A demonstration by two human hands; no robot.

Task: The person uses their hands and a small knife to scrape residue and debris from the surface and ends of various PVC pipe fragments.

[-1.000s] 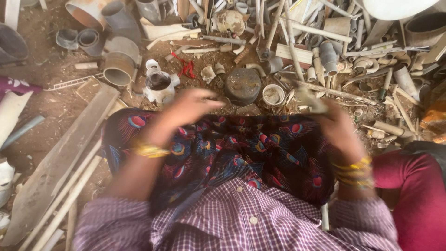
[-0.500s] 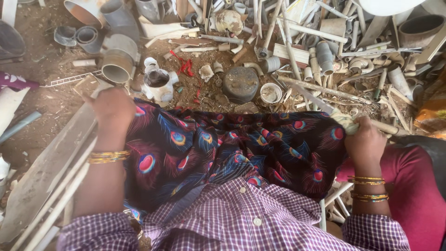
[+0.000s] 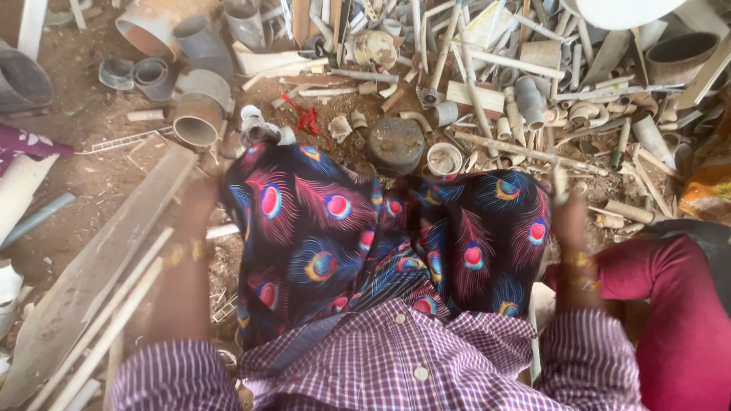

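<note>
Both hands sit low at the sides of a dark peacock-feather patterned cloth (image 3: pixel 365 243) that is spread wide over the lap. At 9 o'clock the left hand (image 3: pixel 199 204) is motion-blurred at the cloth's left edge; whether it grips the fabric cannot be told. At 3 o'clock the right hand (image 3: pixel 567 217) is closed around a thin pale stick (image 3: pixel 558 179) that points up toward 12, right at the cloth's right edge. Gold bangles show on each wrist, and both forearms run straight down into checked purple sleeves (image 3: pixel 396 365).

Beyond the cloth, from 10 to 2 o'clock, the dirt ground is crowded with scrap — cut pipe sections, elbows and long pale tubes lying crossed. A round dark lid-like piece (image 3: pixel 395 144) lies just above the cloth's top edge at 12, with a small white pipe ring (image 3: pixel 444 158) just beside it. A wide grey pipe stub (image 3: pixel 198 118) rests at 10 o'clock. A long grey plank (image 3: pixel 99 266) slants along the left, near the left forearm. At 4 o'clock a red garment (image 3: pixel 670 304) lies close beside the right arm.
</note>
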